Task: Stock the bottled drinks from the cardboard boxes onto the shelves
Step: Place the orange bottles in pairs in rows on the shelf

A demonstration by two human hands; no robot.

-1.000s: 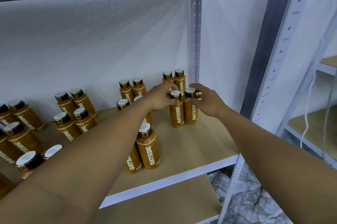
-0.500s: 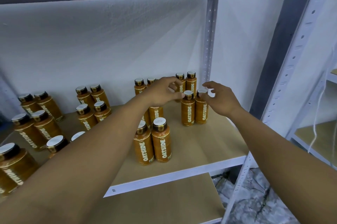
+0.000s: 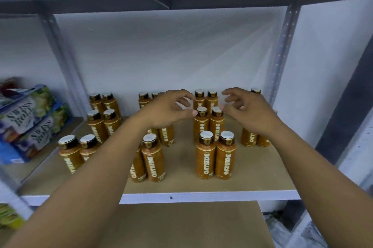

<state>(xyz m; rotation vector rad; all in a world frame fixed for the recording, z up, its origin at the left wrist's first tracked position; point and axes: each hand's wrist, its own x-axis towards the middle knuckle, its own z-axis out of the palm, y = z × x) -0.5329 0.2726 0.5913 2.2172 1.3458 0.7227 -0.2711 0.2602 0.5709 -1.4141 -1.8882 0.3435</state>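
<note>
Several orange OATSIDE bottles stand upright in pairs on the wooden shelf (image 3: 262, 167). One pair (image 3: 209, 126) stands mid-shelf and another pair (image 3: 215, 158) near the front edge. My left hand (image 3: 169, 108) hovers just left of the mid pair's caps with its fingers loosely curled, holding nothing; the thumb tip is close beside the left cap. My right hand (image 3: 248, 110) hovers just right of the same caps, also loosely curled and holding nothing. It hides part of a further pair (image 3: 250, 138) at the right.
Blue Swiss roll boxes (image 3: 30, 118) are stacked in the neighbouring bay at the left. Grey perforated uprights (image 3: 282, 55) frame the bay, with a shelf overhead (image 3: 181, 3). A lower wooden shelf (image 3: 181, 225) lies below. More bottle pairs (image 3: 101, 124) fill the left side.
Both hands have come off the caps of the mid pair and drawn slightly apart, fingers loosened. The view has swung left and pulled back, bringing the Swiss roll boxes into sight.
</note>
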